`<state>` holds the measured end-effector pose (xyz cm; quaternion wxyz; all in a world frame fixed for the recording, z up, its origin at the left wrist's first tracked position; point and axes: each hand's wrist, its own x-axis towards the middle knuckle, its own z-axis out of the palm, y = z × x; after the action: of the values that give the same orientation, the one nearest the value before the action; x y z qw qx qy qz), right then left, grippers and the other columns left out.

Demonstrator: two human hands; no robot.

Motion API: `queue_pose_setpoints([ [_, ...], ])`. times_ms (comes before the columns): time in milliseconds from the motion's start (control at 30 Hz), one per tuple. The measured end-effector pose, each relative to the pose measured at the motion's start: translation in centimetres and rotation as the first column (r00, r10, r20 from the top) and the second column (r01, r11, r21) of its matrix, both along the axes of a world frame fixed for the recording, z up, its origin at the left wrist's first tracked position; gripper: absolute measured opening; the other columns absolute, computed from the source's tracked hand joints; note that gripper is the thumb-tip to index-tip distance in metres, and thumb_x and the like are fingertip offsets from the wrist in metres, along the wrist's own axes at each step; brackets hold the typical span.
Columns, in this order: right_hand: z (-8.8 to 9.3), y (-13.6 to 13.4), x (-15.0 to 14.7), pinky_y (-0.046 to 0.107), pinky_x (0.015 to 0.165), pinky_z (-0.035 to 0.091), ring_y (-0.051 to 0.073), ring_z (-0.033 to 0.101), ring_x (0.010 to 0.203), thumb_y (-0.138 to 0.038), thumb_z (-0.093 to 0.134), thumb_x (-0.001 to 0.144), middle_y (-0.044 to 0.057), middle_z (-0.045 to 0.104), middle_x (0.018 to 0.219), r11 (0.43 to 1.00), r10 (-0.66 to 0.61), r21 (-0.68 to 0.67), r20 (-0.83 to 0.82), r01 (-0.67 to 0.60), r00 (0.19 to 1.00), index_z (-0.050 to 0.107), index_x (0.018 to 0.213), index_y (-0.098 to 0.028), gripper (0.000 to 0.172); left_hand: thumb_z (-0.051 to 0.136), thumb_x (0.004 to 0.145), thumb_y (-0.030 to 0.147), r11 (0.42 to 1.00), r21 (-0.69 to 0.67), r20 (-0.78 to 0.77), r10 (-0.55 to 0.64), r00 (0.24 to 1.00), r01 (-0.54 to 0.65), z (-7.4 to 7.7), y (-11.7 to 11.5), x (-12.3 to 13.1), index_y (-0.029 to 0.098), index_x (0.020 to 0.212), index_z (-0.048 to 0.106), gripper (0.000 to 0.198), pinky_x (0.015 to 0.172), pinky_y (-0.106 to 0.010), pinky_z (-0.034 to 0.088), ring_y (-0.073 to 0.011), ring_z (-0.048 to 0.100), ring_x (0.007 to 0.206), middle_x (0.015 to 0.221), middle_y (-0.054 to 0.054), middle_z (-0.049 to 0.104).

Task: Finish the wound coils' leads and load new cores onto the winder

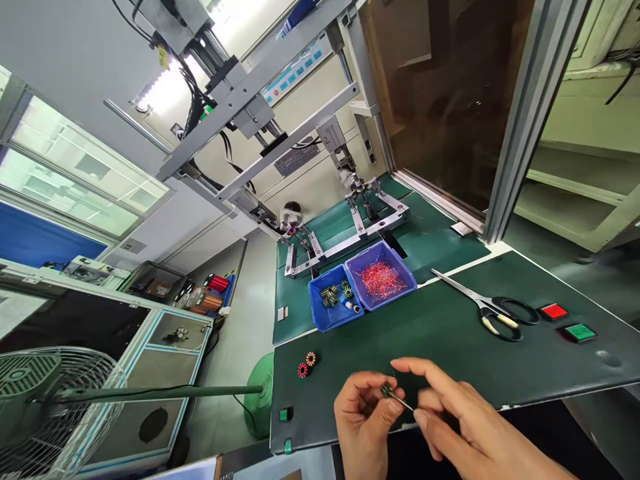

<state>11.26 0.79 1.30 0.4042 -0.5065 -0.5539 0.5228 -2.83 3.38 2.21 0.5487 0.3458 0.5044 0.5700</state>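
Here, at the near edge of the green bench (450, 333), the left hand (363, 417) pinches a small wound coil (386, 389), while the right hand (460, 427), fingers loosely spread, touches a thin pin (403, 401) sticking from it. Two more coils (307, 364) lie just left. Farther back sit scissors (487, 307), two blue bins (361, 285) and a winding machine (345, 213).

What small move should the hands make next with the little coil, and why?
Probably draw the thin wire taut with the right hand: the left hand pinches the coil at its fingertips, and the wire leads from it toward the right fingers.
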Motion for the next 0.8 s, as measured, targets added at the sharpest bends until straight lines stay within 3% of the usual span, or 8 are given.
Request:
queue_pose_setpoints([
  [233, 0.2, 0.7, -0.1, 0.034, 0.077, 0.049, 0.019, 0.062, 0.071, -0.047, 0.04, 0.098, -0.004, 0.06, 0.066, 0.999, 0.01, -0.039, 0.0, -0.01, 1.0, 0.052, 0.131, -0.026, 0.041, 0.091, 0.062, 0.021, 0.988, 0.145, -0.061, -0.043, 0.997, 0.052, -1.3, 0.1, -0.9, 0.023, 0.075, 0.079, 0.018, 0.064, -0.022, 0.06, -0.014, 0.07, 0.064, 0.075, -0.003, 0.075],
  [333, -0.1, 1.0, 0.3, 0.027, 0.063, 0.048, 0.016, 0.058, 0.065, -0.046, 0.046, 0.094, -0.002, 0.059, 0.07, 0.999, 0.052, 0.0, 0.037, -0.052, 0.998, 0.059, 0.1, -0.025, 0.025, 0.088, 0.065, 0.014, 0.963, 0.268, -0.096, -0.008, 0.995, 0.034, -2.0, 0.5, -2.1, 0.024, 0.079, 0.079, 0.02, 0.066, -0.022, 0.061, -0.0159, 0.073, 0.071, 0.078, -0.003, 0.075],
  [433, -0.3, 1.1, 0.7, 0.023, 0.055, 0.044, 0.014, 0.051, 0.058, -0.046, 0.042, 0.097, -0.002, 0.052, 0.065, 0.993, 0.095, 0.065, 0.06, -0.099, 0.994, 0.049, 0.072, -0.023, 0.035, 0.085, 0.068, 0.011, 0.953, 0.302, -0.072, 0.011, 0.997, 0.012, -2.5, 0.6, -2.6, 0.028, 0.095, 0.078, 0.033, 0.069, -0.023, 0.062, -0.0159, 0.074, 0.073, 0.082, -0.002, 0.077],
  [500, -0.3, 1.1, 0.6, 0.022, 0.056, 0.044, 0.013, 0.051, 0.059, -0.048, 0.039, 0.1, -0.002, 0.051, 0.065, 0.991, 0.086, 0.102, 0.005, -0.086, 0.996, 0.049, 0.071, -0.022, 0.04, 0.085, 0.071, 0.014, 0.957, 0.274, -0.057, -0.086, 0.995, 0.098, -2.8, 0.3, -2.1, 0.029, 0.101, 0.078, 0.034, 0.072, -0.025, 0.062, -0.0179, 0.076, 0.076, 0.083, -0.004, 0.078],
  [600, -0.4, 1.2, 0.2, 0.022, 0.058, 0.048, 0.013, 0.054, 0.061, -0.051, 0.042, 0.1, -0.002, 0.055, 0.069, 0.988, 0.081, 0.142, -0.137, -0.061, 0.987, 0.057, 0.079, -0.022, 0.039, 0.081, 0.077, 0.027, 0.954, 0.238, -0.033, -0.182, 0.983, 0.185, -3.2, -0.3, -1.0, 0.025, 0.098, 0.079, 0.021, 0.082, -0.033, 0.062, -0.0263, 0.076, 0.094, 0.088, -0.009, 0.08],
  [700, -0.9, 1.5, -0.4, 0.02, 0.054, 0.049, 0.013, 0.058, 0.06, -0.051, 0.046, 0.099, -0.001, 0.059, 0.068, 0.989, 0.097, 0.135, -0.256, -0.064, 0.962, 0.062, 0.084, -0.021, 0.038, 0.08, 0.079, 0.036, 0.967, 0.212, -0.033, -0.136, 0.99, 0.14, -3.3, -0.6, -0.2, 0.025, 0.101, 0.08, 0.025, 0.086, -0.034, 0.06, -0.0285, 0.074, 0.101, 0.1, -0.012, 0.08],
  [800, -1.3, 1.7, -0.5, 0.02, 0.055, 0.053, 0.013, 0.063, 0.06, -0.045, 0.05, 0.099, 0.0, 0.066, 0.07, 0.987, 0.078, 0.157, -0.22, -0.044, 0.972, 0.066, 0.085, -0.02, 0.033, 0.082, 0.076, 0.037, 0.976, 0.204, -0.095, -0.06, 0.994, 0.078, -3.0, -0.4, -0.1, 0.026, 0.097, 0.081, 0.023, 0.08, -0.03, 0.062, -0.0262, 0.076, 0.093, 0.099, -0.011, 0.08],
])
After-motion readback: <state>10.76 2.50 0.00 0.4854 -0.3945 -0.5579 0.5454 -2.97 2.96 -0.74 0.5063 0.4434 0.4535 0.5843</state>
